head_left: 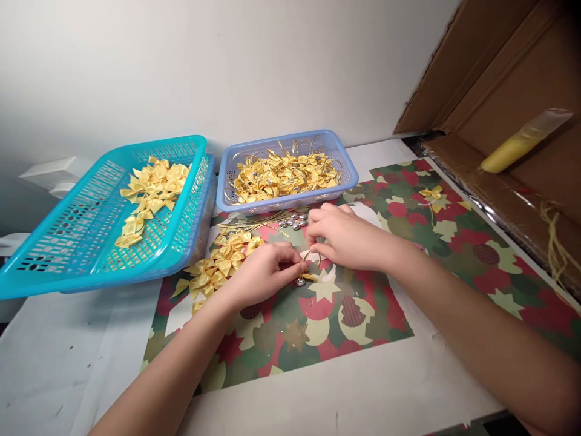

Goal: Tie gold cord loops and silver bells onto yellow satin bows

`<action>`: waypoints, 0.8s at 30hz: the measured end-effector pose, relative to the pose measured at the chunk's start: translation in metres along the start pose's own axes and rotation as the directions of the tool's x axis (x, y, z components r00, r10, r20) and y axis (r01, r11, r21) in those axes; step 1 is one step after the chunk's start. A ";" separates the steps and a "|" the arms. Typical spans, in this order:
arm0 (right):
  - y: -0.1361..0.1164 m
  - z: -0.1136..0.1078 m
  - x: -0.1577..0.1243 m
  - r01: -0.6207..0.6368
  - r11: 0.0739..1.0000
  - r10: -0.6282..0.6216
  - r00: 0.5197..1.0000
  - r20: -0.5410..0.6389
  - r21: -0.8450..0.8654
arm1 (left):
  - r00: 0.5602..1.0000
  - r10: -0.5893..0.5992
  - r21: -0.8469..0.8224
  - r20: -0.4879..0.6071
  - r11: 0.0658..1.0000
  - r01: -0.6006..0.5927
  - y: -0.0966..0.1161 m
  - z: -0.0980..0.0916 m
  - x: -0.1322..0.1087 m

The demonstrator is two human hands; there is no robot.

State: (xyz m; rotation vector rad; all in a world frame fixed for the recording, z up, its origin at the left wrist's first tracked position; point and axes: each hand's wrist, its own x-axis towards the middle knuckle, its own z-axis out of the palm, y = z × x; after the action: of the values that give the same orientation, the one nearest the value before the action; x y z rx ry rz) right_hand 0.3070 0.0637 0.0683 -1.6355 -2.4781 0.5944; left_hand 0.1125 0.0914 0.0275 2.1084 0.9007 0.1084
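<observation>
My left hand (267,272) has its thumb and fingertips pinched together at one side of a thin gold cord (319,259) that curves in a loop. On the other side, my right hand (342,236) is closed with its fingertips on the same cord. A silver bell (300,281) lies just below my left fingertips, with a bit of yellow ribbon beside it. Several silver bells (295,220) sit together behind my hands, near loose gold cords (258,223). A pile of yellow ribbon bows (222,263) is left of my left hand, partly covered by it.
A turquoise basket (91,206) with yellow bows stands at the left. Behind my hands, a blue basket (290,204) holds bows with gold cords and bells. A patterned sheet (290,351) covers part of the table. One bow (433,194) lies right, near a cardboard box (499,72).
</observation>
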 end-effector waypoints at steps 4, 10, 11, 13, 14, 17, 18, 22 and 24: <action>0.000 0.001 0.001 -0.002 1.000 0.002 1.000 -0.007 -0.010 | 1.000 0.016 0.010 0.004 1.000 -0.016 0.000 -0.001 0.001; 0.000 0.001 0.001 -0.011 1.000 0.011 1.000 -0.009 -0.002 | 0.999 0.033 -0.054 0.034 0.998 -0.031 0.003 -0.004 0.000; -0.001 0.001 0.001 -0.011 1.000 0.011 1.000 -0.009 0.000 | 0.999 0.038 -0.059 0.037 0.998 -0.036 0.003 -0.004 0.001; -0.001 0.001 0.001 -0.008 1.000 0.008 1.000 -0.012 0.007 | 0.998 0.049 -0.065 0.042 0.997 -0.047 0.003 -0.005 0.001; -0.001 0.001 0.001 -0.006 1.000 0.006 1.000 -0.015 0.011 | 0.998 0.055 -0.069 0.041 0.996 -0.052 0.003 -0.005 0.001; -0.001 0.001 0.001 -0.003 1.000 0.003 1.000 -0.021 0.015 | 0.998 0.059 -0.091 0.034 0.994 -0.056 0.001 -0.004 0.002; -0.001 0.001 0.002 -0.004 1.000 0.005 1.000 -0.021 0.013 | 0.998 0.055 -0.103 0.031 0.993 -0.052 0.001 -0.003 0.002; -0.001 0.001 0.002 -0.006 1.000 0.006 1.000 -0.028 0.005 | 0.999 0.043 -0.148 0.025 0.988 -0.039 -0.001 0.000 0.001; -0.001 0.001 0.002 -0.002 1.000 0.002 0.999 -0.033 0.004 | 0.998 0.059 -0.132 0.005 0.990 -0.057 -0.001 0.000 0.001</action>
State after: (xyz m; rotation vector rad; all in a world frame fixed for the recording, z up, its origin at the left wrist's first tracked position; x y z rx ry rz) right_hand 0.3052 0.0648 0.0674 -1.6334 -2.4508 0.5676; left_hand 0.1128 0.0928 0.0268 2.0107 0.8048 0.1833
